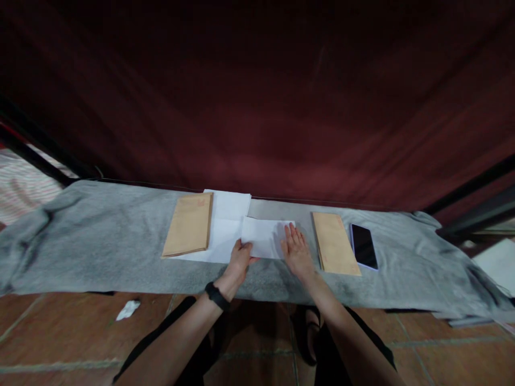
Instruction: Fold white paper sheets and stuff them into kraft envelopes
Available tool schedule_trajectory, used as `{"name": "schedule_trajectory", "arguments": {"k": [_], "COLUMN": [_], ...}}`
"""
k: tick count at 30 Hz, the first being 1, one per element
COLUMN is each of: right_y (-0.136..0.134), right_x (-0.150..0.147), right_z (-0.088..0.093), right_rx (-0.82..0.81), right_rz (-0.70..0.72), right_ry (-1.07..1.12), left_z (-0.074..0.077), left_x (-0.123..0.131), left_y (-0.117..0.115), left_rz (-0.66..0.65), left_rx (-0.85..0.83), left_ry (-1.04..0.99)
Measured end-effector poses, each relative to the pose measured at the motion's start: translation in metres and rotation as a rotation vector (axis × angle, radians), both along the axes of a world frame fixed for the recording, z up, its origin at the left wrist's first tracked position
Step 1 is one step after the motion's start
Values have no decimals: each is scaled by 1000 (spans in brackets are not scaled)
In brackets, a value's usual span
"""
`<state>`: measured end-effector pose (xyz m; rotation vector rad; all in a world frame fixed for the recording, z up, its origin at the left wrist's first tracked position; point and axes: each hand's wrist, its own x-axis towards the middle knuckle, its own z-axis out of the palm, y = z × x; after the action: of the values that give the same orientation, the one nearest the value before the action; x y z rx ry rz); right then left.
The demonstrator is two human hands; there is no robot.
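Observation:
A folded white sheet of paper lies on a grey cloth in front of me. My left hand pinches the sheet's near left corner, fingers closed on its edge. My right hand lies flat and open on the sheet's right end, pressing it down. A black band sits on my left wrist. More white paper lies under and behind the folded sheet.
A stack of brown envelopes lies to the left, another brown envelope to the right. A dark phone lies beside it. A dark red curtain hangs behind. A crumpled paper scrap lies on the tiled floor.

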<state>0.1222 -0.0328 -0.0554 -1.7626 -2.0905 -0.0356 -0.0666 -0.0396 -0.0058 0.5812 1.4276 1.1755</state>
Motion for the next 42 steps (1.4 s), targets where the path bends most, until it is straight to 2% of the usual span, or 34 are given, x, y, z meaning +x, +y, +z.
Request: {"name": "schedule_trajectory", "arguments": {"k": [4, 7, 15, 21, 26, 28, 34, 37, 39, 41, 42], "right_y": [-7, -9, 15, 35, 37, 30, -7, -20, -20, -13, -8], "right_x": [-25, -35, -35, -34, -34, -38, -62, -63, -56, -43, -34], "right_z": [2, 2, 7, 6, 7, 9, 13, 19, 27, 36, 41], "right_rx": [-100, -133, -161, -164, -166, -184, -255, -283, -267, -195, -152], "right_rz": [225, 265, 90, -60, -111, -44, 329, 481, 572, 547, 455], "right_ry": [5, -1, -23, -34, -9, 5, 106, 230, 356, 524, 626], "left_z": [2, 1, 2, 4, 5, 5, -7, -11, -6, 6, 15], "left_x": [3, 3, -2, -7, -8, -10, -12, -11, -10, -10, -11], "left_y": [1, 2, 5, 8, 10, 10, 12, 15, 16, 16, 15], "left_rz": [-39, -62, -127, -159, -147, -151, -132, -103, -101, -111, -115], "left_rx": [5, -5, -43, -103, -141, -125, -17, 17, 75, 228, 341], "left_ry": [-21, -37, 18, -13, -39, -78, -160, -140, -101, 22, 124]}}
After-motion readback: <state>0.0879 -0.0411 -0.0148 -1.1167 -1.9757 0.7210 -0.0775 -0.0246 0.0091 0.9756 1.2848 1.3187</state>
